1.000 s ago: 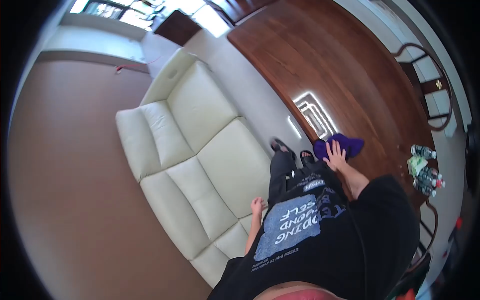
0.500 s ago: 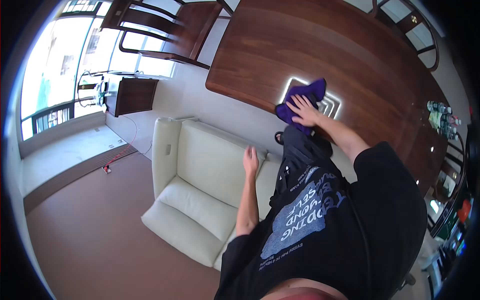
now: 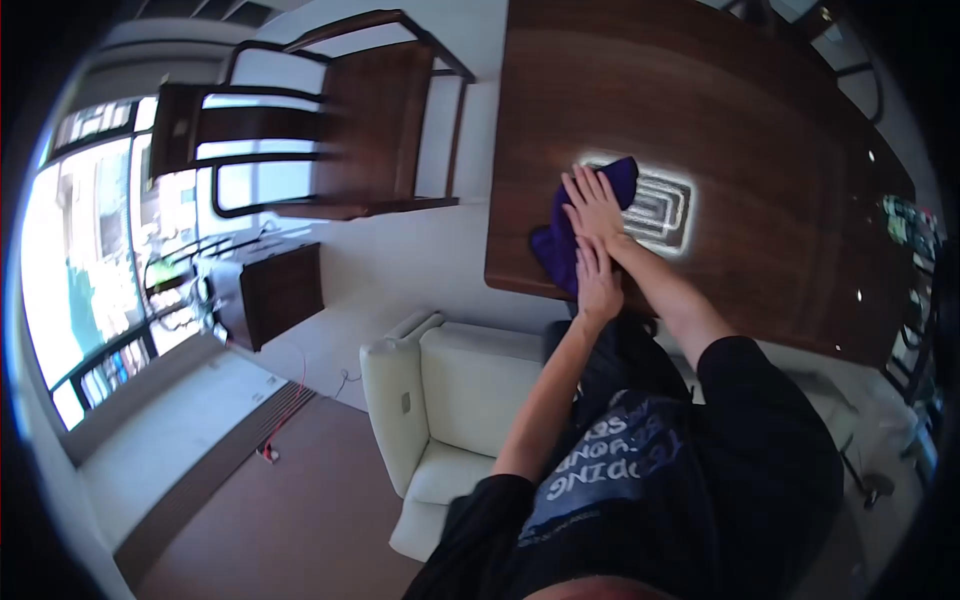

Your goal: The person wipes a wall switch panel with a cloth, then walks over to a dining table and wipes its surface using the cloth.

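Observation:
A purple cloth [image 3: 562,228] lies bunched on the brown wooden table [image 3: 780,140], and its lower end reaches the table's near edge. Pressed on the upper part of the cloth is my right hand [image 3: 597,207], flat, with its fingers stretched out. My left hand [image 3: 599,288] is just below it, fingers extended over the lower part of the cloth, its fingertips close to my right wrist; whether they touch cannot be told. Beside the cloth, a bright reflection of nested rectangles [image 3: 662,208] shows on the tabletop.
A wooden armchair [image 3: 370,125] stands left of the table. Near the window is a dark cabinet [image 3: 285,293]. A cream sofa [image 3: 480,385] sits close to my legs. Bottles [image 3: 905,222] stand at the table's far right. A red cable [image 3: 285,425] runs along the floor.
My left hand has come up from over the sofa to the cloth beside my right hand. The cloth and right hand have shifted left across the table. The view has turned.

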Demonstrator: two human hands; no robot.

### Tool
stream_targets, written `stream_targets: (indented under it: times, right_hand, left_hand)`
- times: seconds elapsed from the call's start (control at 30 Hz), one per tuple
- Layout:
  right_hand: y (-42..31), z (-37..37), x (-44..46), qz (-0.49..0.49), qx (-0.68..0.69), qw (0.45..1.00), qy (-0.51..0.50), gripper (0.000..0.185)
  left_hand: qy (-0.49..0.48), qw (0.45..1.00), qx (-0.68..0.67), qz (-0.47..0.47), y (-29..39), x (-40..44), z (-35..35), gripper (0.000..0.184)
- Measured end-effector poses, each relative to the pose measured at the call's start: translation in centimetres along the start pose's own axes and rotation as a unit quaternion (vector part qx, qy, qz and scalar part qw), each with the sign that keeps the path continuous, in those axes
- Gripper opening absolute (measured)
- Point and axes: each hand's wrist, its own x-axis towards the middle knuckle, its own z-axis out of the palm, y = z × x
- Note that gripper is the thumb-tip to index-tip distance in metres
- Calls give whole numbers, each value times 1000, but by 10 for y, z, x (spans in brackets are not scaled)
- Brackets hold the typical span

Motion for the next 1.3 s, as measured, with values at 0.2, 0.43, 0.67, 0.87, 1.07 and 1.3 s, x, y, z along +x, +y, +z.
stream_targets:
  times: [0.2, 0.43, 0.67, 0.87, 1.07, 1.3]
  right_hand:
    - [-8, -49, -73, 115, 12, 993, 40, 59]
    - [7, -99, -50, 296, 88, 944, 117, 64]
    - [-20, -47, 52, 445, 27, 892, 69, 66]
    - [89, -62, 160, 419, -20, 899, 126, 66]
    - [146, -73, 215, 391, -3, 913, 113, 69]
    - [197, -73, 269, 373, 0, 919, 129, 72]
  left_hand:
    - [-91, 990, 102, 35, -8, -48, 2, 75]
    - [-73, 985, 153, 41, 0, 18, -65, 60]
    - [-50, 978, 124, 160, -46, 204, -102, 53]
    - [-23, 961, 191, 198, -10, 324, -88, 56]
    - [-20, 958, 218, 183, 11, 389, -80, 58]
    - [-19, 949, 223, 221, 26, 464, -77, 58]
